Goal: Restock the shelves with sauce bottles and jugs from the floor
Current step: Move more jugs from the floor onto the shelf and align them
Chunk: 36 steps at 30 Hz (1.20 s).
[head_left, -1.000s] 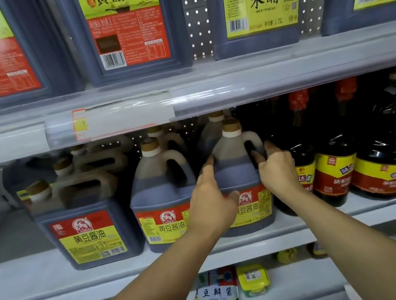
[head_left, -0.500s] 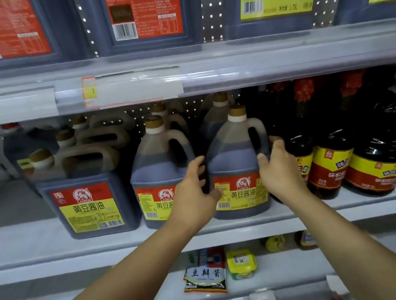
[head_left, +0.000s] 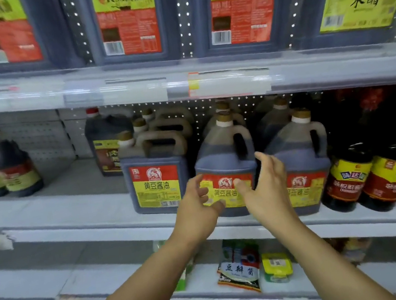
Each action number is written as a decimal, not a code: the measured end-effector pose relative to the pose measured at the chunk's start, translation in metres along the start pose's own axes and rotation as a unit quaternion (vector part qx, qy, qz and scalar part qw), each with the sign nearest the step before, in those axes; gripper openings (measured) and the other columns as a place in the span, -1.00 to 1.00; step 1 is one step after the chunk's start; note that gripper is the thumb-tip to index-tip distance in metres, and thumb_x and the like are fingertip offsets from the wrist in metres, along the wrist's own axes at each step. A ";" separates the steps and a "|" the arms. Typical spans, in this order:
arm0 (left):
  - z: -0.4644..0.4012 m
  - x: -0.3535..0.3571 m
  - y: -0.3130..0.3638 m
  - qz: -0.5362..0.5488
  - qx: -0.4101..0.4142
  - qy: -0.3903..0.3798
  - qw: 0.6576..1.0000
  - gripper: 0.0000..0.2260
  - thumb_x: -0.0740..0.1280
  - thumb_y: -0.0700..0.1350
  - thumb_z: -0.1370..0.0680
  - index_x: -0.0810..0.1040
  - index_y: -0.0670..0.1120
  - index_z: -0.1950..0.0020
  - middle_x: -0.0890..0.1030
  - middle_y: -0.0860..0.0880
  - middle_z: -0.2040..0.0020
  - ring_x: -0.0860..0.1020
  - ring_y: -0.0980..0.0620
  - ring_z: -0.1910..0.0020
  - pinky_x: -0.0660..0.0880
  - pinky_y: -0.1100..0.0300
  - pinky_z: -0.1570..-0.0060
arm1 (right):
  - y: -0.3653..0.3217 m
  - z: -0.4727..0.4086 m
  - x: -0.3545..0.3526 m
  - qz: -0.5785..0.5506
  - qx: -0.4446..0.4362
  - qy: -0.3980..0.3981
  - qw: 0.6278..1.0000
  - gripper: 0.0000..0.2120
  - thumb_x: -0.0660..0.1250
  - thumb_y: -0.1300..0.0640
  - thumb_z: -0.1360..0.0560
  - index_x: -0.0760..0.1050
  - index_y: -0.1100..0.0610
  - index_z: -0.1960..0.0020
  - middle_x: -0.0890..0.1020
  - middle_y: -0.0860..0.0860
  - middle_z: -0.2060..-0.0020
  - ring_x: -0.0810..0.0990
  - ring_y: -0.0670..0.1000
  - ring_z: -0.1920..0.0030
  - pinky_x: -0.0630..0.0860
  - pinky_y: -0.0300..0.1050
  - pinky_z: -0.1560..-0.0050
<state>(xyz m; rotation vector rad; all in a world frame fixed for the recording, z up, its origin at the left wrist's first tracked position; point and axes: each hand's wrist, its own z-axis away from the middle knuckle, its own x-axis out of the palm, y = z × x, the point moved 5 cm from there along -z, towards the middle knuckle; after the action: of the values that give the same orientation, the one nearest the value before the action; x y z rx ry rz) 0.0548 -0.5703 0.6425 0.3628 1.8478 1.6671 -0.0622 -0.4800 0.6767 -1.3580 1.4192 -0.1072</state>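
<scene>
We reach both hands toward the middle shelf point(head_left: 77, 215), a pale grey metal board with a clear price strip along its front edge. Our left hand point(head_left: 197, 208) sits in front of the round dark soy-sauce jug with a tan cap and a red-and-yellow label point(head_left: 224, 161), fingers loosely curled and the fingertips just at the label's left edge; whether they actually touch it we cannot tell. Our right hand point(head_left: 267, 190) is spread wide, thumb low over the same label and fingers pointing up into the gap between this jug and its twin jug point(head_left: 301, 156) just to the right. Neither hand closes round anything.

The jug stands upright at the front of the shelf. Just to its left stands a square dark jug with a flat top handle point(head_left: 156, 179), with more of the same kind behind it. To the right of the twin jug stand dark glass-like bottles with red and yellow bands point(head_left: 346, 178). Far left on the same shelf are two smaller dark bottles point(head_left: 0, 170), well apart from the jugs.

The upper shelf carries large rectangular jugs with green-and-red labels point(head_left: 129, 20). On the lower shelf lies a flat sauce packet point(head_left: 239, 270) beside a small yellow tub point(head_left: 277, 265).
</scene>
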 end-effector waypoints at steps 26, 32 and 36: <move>0.152 -0.440 -0.177 0.029 -0.193 0.324 0.926 -0.53 0.36 -0.14 -0.52 0.31 0.02 -0.40 0.46 -0.03 -0.26 0.52 0.01 -0.13 0.41 0.26 0.20 | -0.300 0.195 0.351 -0.111 -0.134 -0.398 0.901 -0.39 0.37 0.06 -0.47 0.20 0.07 -0.44 0.20 0.02 -0.39 0.27 0.02 -0.38 0.26 -0.17 -0.30; 0.189 -0.513 -0.225 0.053 -0.245 0.400 0.881 -0.54 0.37 -0.13 -0.52 0.32 0.01 -0.38 0.50 -0.03 -0.22 0.55 -0.01 -0.09 0.50 0.10 -0.02 | -0.350 0.231 0.423 -0.108 -0.176 -0.489 0.848 -0.42 0.35 0.07 -0.49 0.19 0.07 -0.43 0.19 0.01 -0.40 0.37 -0.01 -0.29 0.25 -0.35 -0.11; 0.206 -0.555 -0.255 0.061 -0.275 0.460 0.842 -0.56 0.41 -0.12 -0.50 0.35 -0.04 -0.33 0.56 -0.03 -0.09 0.56 0.05 0.01 0.48 0.26 0.19 | -0.382 0.250 0.481 -0.102 -0.211 -0.532 0.814 -0.40 0.37 0.06 -0.47 0.21 0.09 -0.43 0.21 0.04 -0.40 0.29 0.05 -0.38 0.27 -0.13 -0.31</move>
<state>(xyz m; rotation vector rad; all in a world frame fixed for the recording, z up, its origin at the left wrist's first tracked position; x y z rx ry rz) 0.6581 -0.7706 0.5358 -0.7086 1.7950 2.6359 0.4936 -0.8190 0.5505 -1.5256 0.3312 0.7722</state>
